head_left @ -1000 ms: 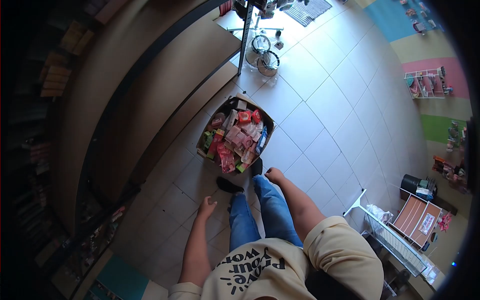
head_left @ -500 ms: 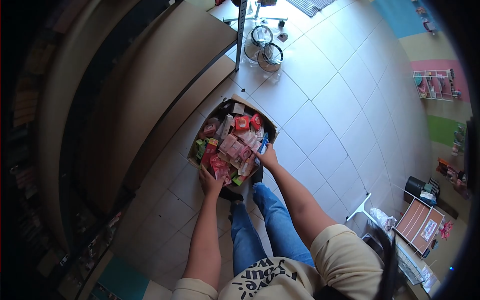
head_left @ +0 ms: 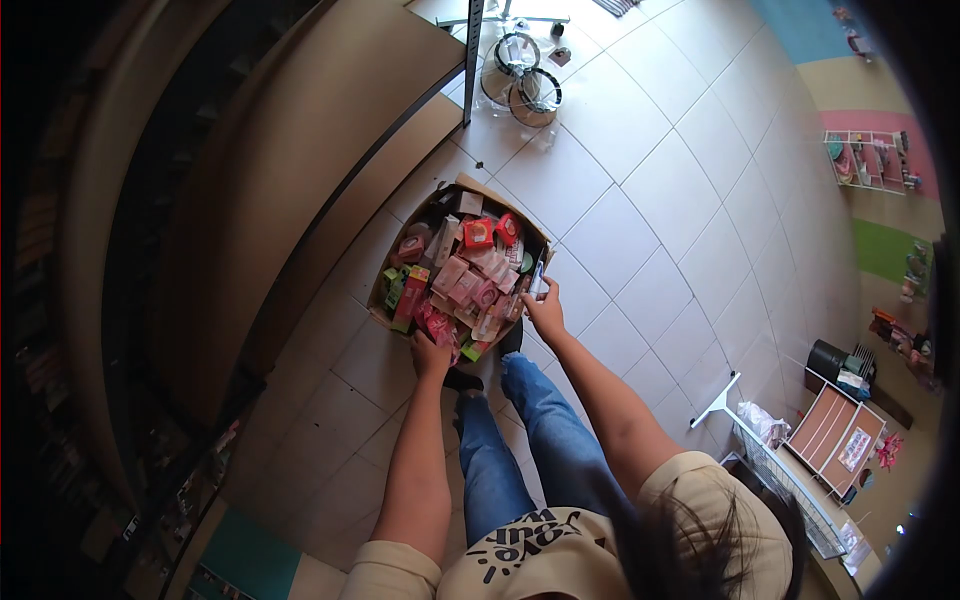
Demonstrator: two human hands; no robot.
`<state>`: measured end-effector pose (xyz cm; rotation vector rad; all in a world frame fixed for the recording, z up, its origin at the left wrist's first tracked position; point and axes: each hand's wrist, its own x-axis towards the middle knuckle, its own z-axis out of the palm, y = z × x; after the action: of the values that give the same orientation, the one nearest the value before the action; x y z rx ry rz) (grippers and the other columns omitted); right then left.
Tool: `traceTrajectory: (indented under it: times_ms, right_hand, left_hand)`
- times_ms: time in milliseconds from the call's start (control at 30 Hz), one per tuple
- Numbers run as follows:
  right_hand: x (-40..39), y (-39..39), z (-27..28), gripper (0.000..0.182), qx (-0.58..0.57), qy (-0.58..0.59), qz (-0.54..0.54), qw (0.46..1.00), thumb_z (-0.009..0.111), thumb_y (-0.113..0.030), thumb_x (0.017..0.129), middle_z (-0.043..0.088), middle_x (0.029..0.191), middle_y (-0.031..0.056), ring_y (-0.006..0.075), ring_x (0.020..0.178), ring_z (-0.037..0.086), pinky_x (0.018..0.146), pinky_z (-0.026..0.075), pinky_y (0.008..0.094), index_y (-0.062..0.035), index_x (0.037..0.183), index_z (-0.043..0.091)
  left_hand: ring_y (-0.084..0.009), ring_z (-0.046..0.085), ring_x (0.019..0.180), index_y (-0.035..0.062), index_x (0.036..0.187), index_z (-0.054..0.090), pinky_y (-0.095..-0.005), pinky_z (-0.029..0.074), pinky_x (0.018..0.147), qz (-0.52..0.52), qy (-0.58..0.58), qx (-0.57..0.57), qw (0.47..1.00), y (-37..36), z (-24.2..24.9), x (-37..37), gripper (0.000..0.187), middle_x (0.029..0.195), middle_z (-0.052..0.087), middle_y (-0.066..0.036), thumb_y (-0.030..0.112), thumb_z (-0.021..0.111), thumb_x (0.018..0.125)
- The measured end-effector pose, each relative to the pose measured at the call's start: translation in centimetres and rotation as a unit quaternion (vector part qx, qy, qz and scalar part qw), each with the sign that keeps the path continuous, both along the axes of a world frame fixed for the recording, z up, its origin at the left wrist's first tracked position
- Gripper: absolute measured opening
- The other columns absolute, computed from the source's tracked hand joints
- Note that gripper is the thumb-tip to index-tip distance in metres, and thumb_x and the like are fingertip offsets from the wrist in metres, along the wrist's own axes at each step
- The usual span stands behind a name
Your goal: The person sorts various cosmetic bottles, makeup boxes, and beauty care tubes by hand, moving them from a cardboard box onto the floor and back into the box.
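Note:
A cardboard box full of small pink, red, white and green packages stands on the tiled floor in front of my feet. My left hand is at the box's near left edge, beside a crinkled pink packet; its fingers are partly hidden over the rim. At the right side, my right hand has its fingers closed around a slim white and blue package. Red boxes lie near the top of the pile.
Wooden shelving with a dark metal post rises on the left. Clear-wrapped round items sit on the floor beyond the box. Wire racks stand at the right.
The slim package at my right hand now shows more white and sits more upright at the box's edge. My left hand has shifted slightly right along the rim. The view has moved a little.

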<state>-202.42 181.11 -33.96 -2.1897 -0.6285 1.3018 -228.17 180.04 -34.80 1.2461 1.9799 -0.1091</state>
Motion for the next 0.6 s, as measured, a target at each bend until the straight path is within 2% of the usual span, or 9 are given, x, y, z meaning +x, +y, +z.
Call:
traceTrajectory:
  times_ms: [133,200,267,367,467,600]
  right_hand:
    - [-0.4,-0.4,1.8,0.07,0.013,0.029,-0.012,0.999,0.069,-0.027,0.08,0.06,0.088,0.0122,0.021,0.067,0.063,0.062,0.051,0.034,-0.006,0.136,0.033]
    - [-1.1,-0.8,2.8,0.07,0.008,0.043,-0.015,0.999,0.07,-0.026,0.081,0.06,0.088,0.0118,0.0203,0.067,0.063,0.061,0.05,0.0335,-0.0061,0.137,0.033]
    - [-1.3,-1.0,3.5,0.069,0.003,0.044,-0.015,0.999,0.069,-0.025,0.081,0.06,0.088,0.0121,0.0197,0.067,0.063,0.06,0.05,0.0328,-0.006,0.137,0.033]
    - [-1.7,-1.9,3.3,0.07,0.007,0.046,-0.019,0.999,0.07,-0.025,0.081,0.06,0.089,0.0126,0.0196,0.066,0.063,0.06,0.05,0.0328,-0.0058,0.137,0.033]
    - [-2.1,-2.4,4.6,0.07,0.003,0.046,-0.007,0.999,0.071,-0.024,0.081,0.06,0.09,0.0136,0.0193,0.064,0.062,0.058,0.05,0.0322,-0.0056,0.137,0.032]
    - [-2.9,-3.8,5.6,0.069,-0.003,0.063,-0.007,0.998,0.069,-0.022,0.084,0.054,0.095,0.0138,0.0161,0.059,0.059,0.049,0.049,0.0279,-0.0086,0.138,0.028]
  left_hand:
    - [-0.043,0.058,0.104,0.0021,0.121,0.042,-0.0499,0.047,0.089,0.03,-0.005,-0.015,0.999,0.9,1.1,0.8,0.06,0.113,0.059,-0.024,0.023,0.073,0.073]
    - [-0.0442,0.06,0.1,0.0026,0.12,0.043,-0.0495,0.048,0.088,0.027,0.002,0.026,0.999,1.1,1.9,0.8,0.056,0.108,0.063,-0.024,0.021,0.072,0.075]
    - [-0.0444,0.06,0.099,0.0035,0.118,0.046,-0.0498,0.048,0.086,0.064,-0.039,0.035,0.997,0.3,0.1,-0.1,0.051,0.106,0.063,-0.024,0.021,0.07,0.077]
    - [-0.0444,0.06,0.098,0.0046,0.113,0.05,-0.0502,0.048,0.084,0.087,-0.051,0.042,0.994,-0.1,0.1,-0.9,0.042,0.103,0.064,-0.025,0.02,0.067,0.078]
    - [-0.0442,0.06,0.098,0.0044,0.108,0.053,-0.0501,0.048,0.083,0.119,-0.028,0.0,0.993,-0.5,2.3,-1.6,0.037,0.101,0.064,-0.025,0.019,0.066,0.077]
    - [-0.0443,0.061,0.098,0.004,0.106,0.053,-0.049,0.048,0.083,0.156,-0.044,0.035,0.986,-2.6,6.4,-4.2,0.04,0.1,0.064,-0.025,0.022,0.07,0.074]
